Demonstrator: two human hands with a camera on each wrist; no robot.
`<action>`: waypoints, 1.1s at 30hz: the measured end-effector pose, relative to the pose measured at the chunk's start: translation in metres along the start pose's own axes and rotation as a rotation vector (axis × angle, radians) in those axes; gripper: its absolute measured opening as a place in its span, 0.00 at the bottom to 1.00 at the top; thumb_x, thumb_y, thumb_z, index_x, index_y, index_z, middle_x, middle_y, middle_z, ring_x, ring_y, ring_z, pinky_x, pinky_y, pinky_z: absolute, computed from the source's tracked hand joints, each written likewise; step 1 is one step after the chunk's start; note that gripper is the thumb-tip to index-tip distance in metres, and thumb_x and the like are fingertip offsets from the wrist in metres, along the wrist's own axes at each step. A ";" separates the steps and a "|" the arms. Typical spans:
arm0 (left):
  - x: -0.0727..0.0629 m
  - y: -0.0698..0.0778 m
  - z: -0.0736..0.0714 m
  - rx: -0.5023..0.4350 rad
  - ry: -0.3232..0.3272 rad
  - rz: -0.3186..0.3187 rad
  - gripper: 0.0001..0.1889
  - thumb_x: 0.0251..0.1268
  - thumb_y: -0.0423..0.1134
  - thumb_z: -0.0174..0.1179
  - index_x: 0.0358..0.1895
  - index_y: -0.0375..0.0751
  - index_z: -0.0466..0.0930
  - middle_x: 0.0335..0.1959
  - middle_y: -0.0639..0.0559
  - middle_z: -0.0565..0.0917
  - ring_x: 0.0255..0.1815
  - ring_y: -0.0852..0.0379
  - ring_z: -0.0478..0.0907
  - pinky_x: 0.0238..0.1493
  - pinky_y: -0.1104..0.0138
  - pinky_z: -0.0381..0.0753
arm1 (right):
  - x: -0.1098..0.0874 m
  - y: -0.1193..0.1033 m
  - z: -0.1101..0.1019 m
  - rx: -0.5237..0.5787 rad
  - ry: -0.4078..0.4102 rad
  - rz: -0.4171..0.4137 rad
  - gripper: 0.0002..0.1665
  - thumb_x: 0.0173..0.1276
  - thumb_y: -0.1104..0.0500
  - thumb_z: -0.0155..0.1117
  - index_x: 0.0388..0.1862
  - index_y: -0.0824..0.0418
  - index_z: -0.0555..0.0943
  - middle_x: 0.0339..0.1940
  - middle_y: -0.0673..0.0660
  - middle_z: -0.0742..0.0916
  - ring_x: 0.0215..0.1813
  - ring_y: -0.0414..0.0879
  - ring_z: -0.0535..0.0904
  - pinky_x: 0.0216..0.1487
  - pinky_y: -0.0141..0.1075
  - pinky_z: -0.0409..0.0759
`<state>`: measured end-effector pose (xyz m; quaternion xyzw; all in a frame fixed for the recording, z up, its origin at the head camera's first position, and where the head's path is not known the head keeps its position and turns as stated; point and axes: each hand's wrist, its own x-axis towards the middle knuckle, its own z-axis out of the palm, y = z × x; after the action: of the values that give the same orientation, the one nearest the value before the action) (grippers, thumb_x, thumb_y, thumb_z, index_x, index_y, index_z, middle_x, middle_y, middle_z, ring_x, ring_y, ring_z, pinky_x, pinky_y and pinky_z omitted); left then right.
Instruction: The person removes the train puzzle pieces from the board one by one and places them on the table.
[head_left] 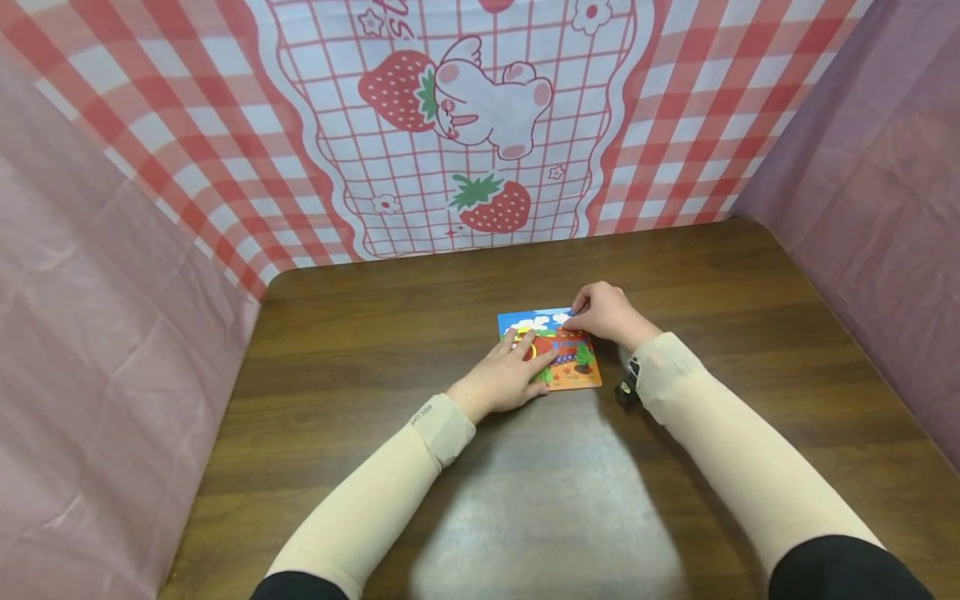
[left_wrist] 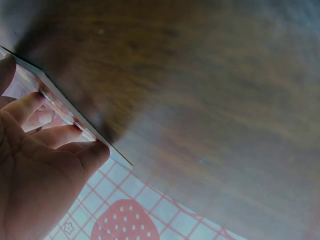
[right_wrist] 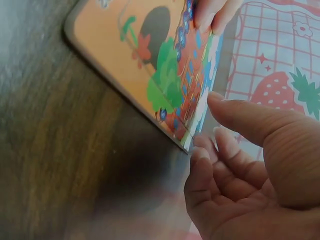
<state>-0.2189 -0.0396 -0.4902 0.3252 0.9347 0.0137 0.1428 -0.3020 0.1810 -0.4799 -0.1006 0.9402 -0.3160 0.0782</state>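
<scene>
A small square jigsaw puzzle board (head_left: 587,377) lies on the table, printed with blue sky, white clouds, a red shape and orange ground. Thin seam lines cross its picture (right_wrist: 135,50) in the right wrist view. My left hand (head_left: 504,377) rests on the board's left part with fingers spread, covering some of the print. In the left wrist view, fingertips of the left hand (left_wrist: 45,170) touch the board's face near its edge. At the upper right corner, my right hand (head_left: 609,315) has curled fingers and pinches the edge between thumb and fingers.
The brown wooden table (head_left: 360,333) extends around the board. Behind it hangs a red-and-white checked cloth (head_left: 675,100) with strawberries. Pink curtains (head_left: 97,333) hang at both sides. A small black device (head_left: 627,387) sits at the right wrist.
</scene>
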 end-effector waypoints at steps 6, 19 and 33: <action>0.001 0.000 0.001 0.005 0.000 -0.003 0.34 0.79 0.62 0.46 0.83 0.60 0.53 0.82 0.38 0.48 0.79 0.29 0.44 0.76 0.51 0.51 | 0.000 0.002 0.001 0.000 -0.001 0.005 0.19 0.61 0.57 0.79 0.42 0.70 0.82 0.38 0.62 0.85 0.42 0.56 0.80 0.47 0.49 0.78; 0.001 0.000 0.002 0.004 0.006 0.004 0.34 0.79 0.62 0.46 0.83 0.60 0.53 0.82 0.37 0.48 0.78 0.28 0.44 0.76 0.51 0.50 | 0.001 0.001 0.001 -0.081 0.033 -0.006 0.11 0.63 0.61 0.74 0.38 0.69 0.89 0.36 0.62 0.89 0.43 0.58 0.82 0.51 0.52 0.79; 0.000 0.001 0.000 0.007 0.014 0.014 0.34 0.80 0.61 0.46 0.83 0.59 0.53 0.82 0.37 0.49 0.79 0.29 0.44 0.76 0.51 0.51 | 0.002 -0.009 0.000 -0.096 -0.001 0.085 0.09 0.65 0.66 0.64 0.39 0.70 0.88 0.40 0.65 0.88 0.44 0.59 0.81 0.49 0.52 0.81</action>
<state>-0.2182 -0.0395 -0.4902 0.3323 0.9333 0.0138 0.1353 -0.3025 0.1736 -0.4748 -0.0644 0.9577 -0.2667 0.0870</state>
